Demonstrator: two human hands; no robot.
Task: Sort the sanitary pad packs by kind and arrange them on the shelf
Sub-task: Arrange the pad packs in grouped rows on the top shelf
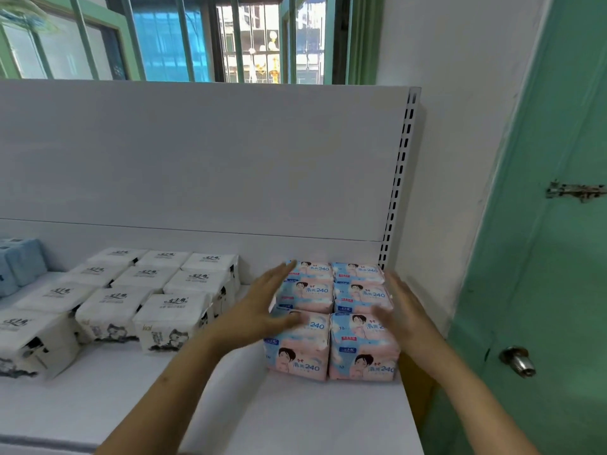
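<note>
- At the right end of the shelf (295,418) we flank the block of pink-and-blue pad packs (331,310), because squeezing from both sides squares the two columns into one tidy group
- Our left hand (262,310) lies flat against the block's left face, fingers (279,274) straight and close together, pinching nothing
- Our right hand (402,310) mirrors it on the right face, fingers straight, so the packs get pushed, not gripped
- That block sits hard by the slotted upright (399,178), which we judge serves as a stop for the row
- White packs (131,297) stand in their own rows to the left, apart from the pink ones, keeping kinds separate
- Blue packs (19,264) sit at the far left edge, a third kind
</note>
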